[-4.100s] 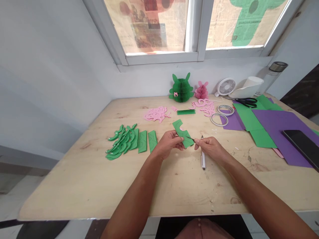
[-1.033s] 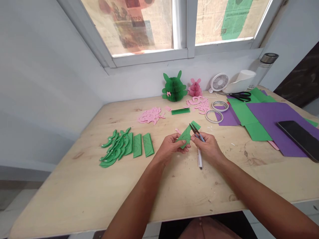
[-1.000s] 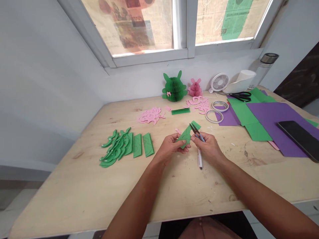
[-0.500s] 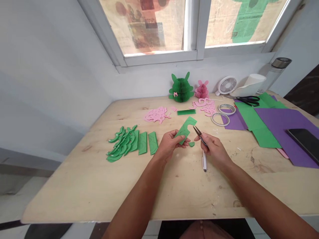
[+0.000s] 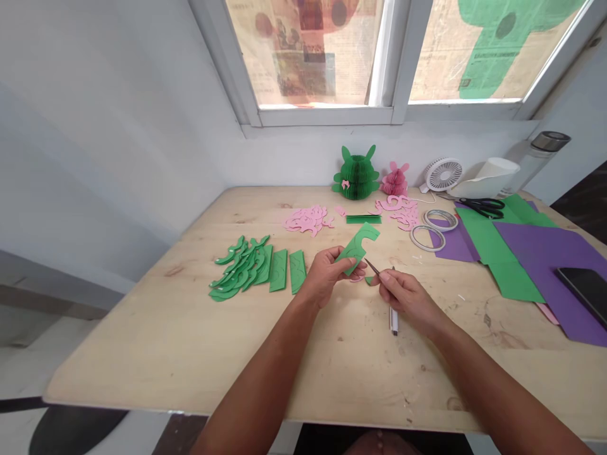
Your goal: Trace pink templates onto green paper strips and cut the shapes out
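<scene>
My left hand [image 5: 328,273] pinches a folded piece of green paper [image 5: 356,249] with pencil curves drawn on it and a rounded notch cut into its upper right side. In my right hand [image 5: 408,296] is a pair of small dark scissors [image 5: 372,266]. Their blades look closed, with the tips close to the paper's lower right edge; the handles are hidden in my fingers. A small green offcut [image 5: 368,280] lies between my hands. Under my right hand a white pen [image 5: 393,322] rests on the table. Left of my left hand are marked green strips [image 5: 278,270].
Cut green pieces [image 5: 239,268] lie on the left. Behind my hands are pink cutouts [image 5: 308,220], a green paper figure [image 5: 358,177] and a pink one [image 5: 395,180]. At right: tape rolls [image 5: 427,238], black scissors [image 5: 484,207], purple paper [image 5: 535,253], a phone [image 5: 585,291].
The scissors' blades have come together and moved slightly away from the notch, down toward the paper's lower edge. My left hand still holds the green paper. The camera view has shifted a little.
</scene>
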`<state>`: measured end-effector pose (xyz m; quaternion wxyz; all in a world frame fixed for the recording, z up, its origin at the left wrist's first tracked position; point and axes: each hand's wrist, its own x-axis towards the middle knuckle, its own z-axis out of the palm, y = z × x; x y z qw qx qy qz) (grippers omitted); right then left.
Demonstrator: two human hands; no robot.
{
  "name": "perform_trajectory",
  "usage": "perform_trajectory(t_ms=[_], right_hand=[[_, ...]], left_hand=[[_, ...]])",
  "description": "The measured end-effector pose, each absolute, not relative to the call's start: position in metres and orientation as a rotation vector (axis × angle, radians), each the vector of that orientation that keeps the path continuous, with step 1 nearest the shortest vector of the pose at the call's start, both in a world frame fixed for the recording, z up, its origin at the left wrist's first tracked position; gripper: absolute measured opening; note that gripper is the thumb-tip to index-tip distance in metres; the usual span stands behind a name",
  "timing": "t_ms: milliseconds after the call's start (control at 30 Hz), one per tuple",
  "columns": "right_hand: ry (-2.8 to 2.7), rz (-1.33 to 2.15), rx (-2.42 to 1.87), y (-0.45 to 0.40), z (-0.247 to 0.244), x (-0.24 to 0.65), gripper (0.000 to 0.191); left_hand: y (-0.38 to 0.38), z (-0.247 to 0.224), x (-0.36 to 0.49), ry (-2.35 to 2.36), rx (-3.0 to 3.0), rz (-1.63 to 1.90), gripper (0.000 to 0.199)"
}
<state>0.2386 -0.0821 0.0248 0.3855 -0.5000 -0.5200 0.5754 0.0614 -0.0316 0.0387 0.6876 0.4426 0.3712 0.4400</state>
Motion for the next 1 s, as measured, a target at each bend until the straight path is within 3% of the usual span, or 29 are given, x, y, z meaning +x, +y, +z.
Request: perform_trajectory(t_ms=[1000], right_hand=[[-1.333, 1.505, -1.315, -0.0804, 0.0256, 0.2425, 0.048]], left_hand=[[-0.0295, 0.036, 0.0589, 0.786, 1.125, 0.841, 0.028]])
